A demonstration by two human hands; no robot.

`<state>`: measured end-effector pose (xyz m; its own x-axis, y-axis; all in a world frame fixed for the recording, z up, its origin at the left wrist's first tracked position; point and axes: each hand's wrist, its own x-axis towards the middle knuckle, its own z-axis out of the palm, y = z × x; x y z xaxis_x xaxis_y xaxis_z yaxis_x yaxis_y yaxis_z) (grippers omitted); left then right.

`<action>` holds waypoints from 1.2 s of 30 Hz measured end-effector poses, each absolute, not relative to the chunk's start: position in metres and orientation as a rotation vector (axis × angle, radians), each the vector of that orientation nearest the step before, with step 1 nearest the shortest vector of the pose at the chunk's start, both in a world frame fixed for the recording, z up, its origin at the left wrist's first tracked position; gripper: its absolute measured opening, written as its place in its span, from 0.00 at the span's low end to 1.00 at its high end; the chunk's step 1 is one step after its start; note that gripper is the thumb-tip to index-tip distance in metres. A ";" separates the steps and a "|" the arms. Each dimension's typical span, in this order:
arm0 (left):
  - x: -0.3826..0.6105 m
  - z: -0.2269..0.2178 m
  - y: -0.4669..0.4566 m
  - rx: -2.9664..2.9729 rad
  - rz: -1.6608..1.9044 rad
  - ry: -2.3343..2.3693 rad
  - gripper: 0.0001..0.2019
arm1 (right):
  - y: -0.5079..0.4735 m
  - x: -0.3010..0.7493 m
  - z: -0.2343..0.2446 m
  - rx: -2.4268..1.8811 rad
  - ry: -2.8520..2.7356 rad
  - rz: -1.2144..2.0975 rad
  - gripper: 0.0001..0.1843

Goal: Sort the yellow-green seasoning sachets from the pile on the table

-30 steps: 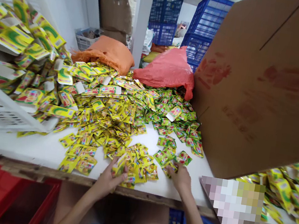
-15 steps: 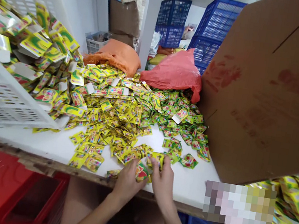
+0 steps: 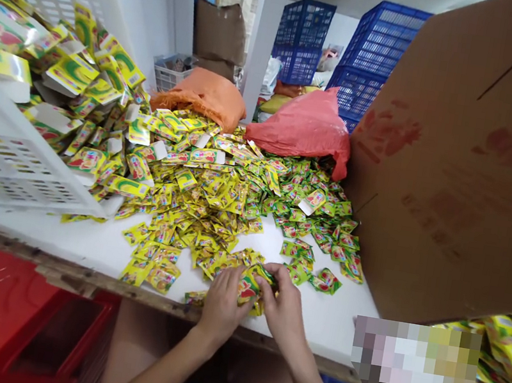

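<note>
A wide heap of small yellow and green sachets (image 3: 216, 198) covers the white table (image 3: 83, 242). At the table's front edge my left hand (image 3: 221, 306) and my right hand (image 3: 286, 309) sit close together, fingers curled round a small bunch of sachets (image 3: 248, 287) held between them. Loose sachets lie just beyond my fingertips and to the left of my left hand.
A white slatted crate (image 3: 6, 171) full of flat yellow cartons stands at the left. A big cardboard box (image 3: 464, 166) leans at the right, more sachets below it. Orange (image 3: 203, 96) and red (image 3: 305, 125) sacks and blue crates (image 3: 358, 65) lie behind. A red stool (image 3: 7, 320) sits under the table.
My right hand has come in from the right to meet my left hand, and both have closed on a bunch of sachets near the front edge. The view has shifted slightly left.
</note>
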<state>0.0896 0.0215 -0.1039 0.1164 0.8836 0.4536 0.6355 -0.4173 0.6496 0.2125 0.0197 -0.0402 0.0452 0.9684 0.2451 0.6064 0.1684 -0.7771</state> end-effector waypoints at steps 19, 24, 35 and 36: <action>0.048 -0.099 0.013 1.613 1.167 1.075 0.10 | -0.005 0.198 -0.097 -1.330 -1.405 0.798 0.12; 0.034 -0.084 0.020 1.605 1.063 1.055 0.10 | 0.000 0.186 -0.099 -1.244 -1.443 0.850 0.11; 0.034 -0.098 0.025 1.421 1.112 1.067 0.13 | -0.002 0.170 -0.112 -1.207 -1.037 0.848 0.18; 0.033 -0.098 0.025 1.412 1.117 1.066 0.12 | -0.002 0.170 -0.111 -1.206 -1.045 0.853 0.16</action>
